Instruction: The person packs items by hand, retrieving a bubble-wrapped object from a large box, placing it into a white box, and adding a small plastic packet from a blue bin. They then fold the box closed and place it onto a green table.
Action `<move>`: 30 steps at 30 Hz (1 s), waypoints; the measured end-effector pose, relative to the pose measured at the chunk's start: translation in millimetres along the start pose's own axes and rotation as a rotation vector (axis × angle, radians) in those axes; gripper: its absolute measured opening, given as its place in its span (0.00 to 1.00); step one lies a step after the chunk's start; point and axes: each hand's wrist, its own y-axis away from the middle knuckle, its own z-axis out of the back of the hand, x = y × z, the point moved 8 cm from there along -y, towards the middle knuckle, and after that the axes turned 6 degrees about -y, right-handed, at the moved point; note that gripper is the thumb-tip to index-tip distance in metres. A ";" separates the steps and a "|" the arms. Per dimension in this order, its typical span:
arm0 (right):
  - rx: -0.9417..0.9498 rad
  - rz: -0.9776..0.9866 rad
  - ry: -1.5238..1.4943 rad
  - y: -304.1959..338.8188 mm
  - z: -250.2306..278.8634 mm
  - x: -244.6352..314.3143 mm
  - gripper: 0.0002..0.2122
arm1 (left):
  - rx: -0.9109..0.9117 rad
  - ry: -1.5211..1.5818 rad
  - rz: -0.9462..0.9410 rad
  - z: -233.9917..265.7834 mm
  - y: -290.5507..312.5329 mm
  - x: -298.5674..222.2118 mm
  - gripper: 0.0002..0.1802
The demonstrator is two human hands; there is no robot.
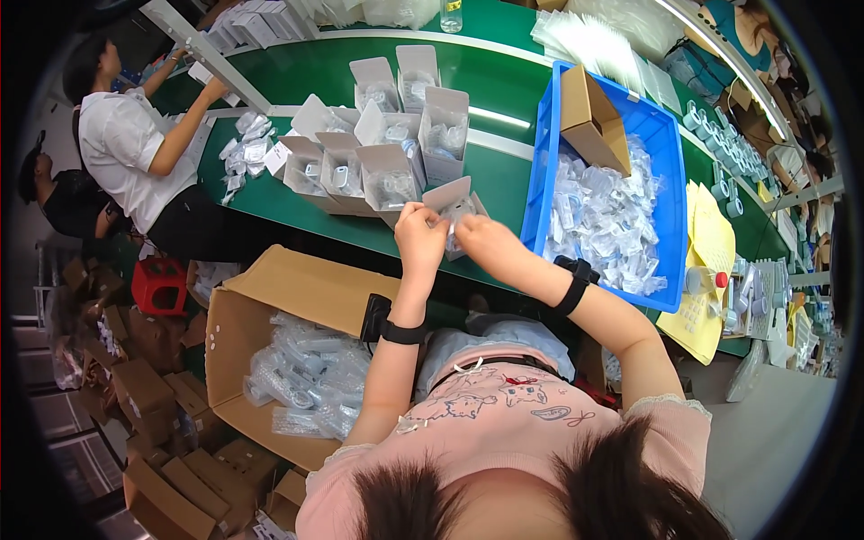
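Note:
Both my hands meet at the near edge of the green bench [504, 184]. My left hand [419, 236] and my right hand [479, 245] grip a small open white carton [454, 200] with a clear plastic packet showing in its mouth. Each wrist wears a black band. Just beyond stands a cluster of several open white cartons [389, 153], each with clear packets inside.
A blue crate [543, 171] of clear packets with a brown cardboard box [589, 117] in it sits to my right. A large cardboard box [236, 342] of packets stands at my lower left. A co-worker in a white shirt [121, 148] works at the far left; yellow sheets [711, 238] lie right.

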 end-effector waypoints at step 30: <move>-0.714 -0.901 -0.973 79.2 -119.2 -73.0 0.42 | -0.147 0.072 -0.151 23.9 43.3 -34.9 0.21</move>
